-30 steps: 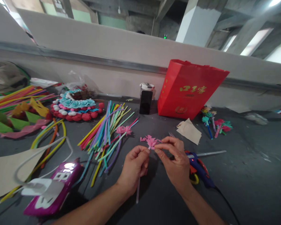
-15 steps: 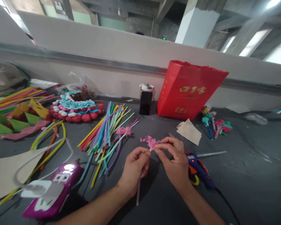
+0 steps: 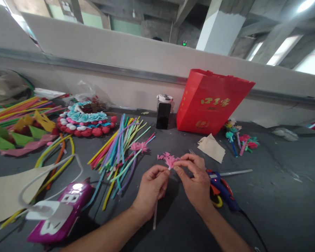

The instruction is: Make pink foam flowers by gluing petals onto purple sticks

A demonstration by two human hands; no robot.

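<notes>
A pink fringed craft flower (image 3: 170, 161) on a pale stem (image 3: 155, 217) is held above the dark table. My left hand (image 3: 152, 183) is closed round the stem just under the petals, and the stem's lower end sticks out below. At the flower's right side, my right hand (image 3: 195, 176) pinches a petal between thumb and index finger. Behind the flower lie loose pink petal pieces (image 3: 162, 156). A blue glue gun (image 3: 224, 187) with a clear glue stick lies beside my right hand, partly over orange-and-yellow-handled scissors (image 3: 217, 200).
Colourful pipe cleaners (image 3: 120, 147) and another pink flower (image 3: 139, 147) lie to the left. A purple power strip (image 3: 65, 213) with a plugged-in charger stands front left. Behind are a red paper bag (image 3: 212, 101), a phone (image 3: 163, 115) against a bottle, and finished flowers (image 3: 248, 143).
Hardly anything differs. Both hands keep their hold on the flower, and the whole view has shifted very slightly.
</notes>
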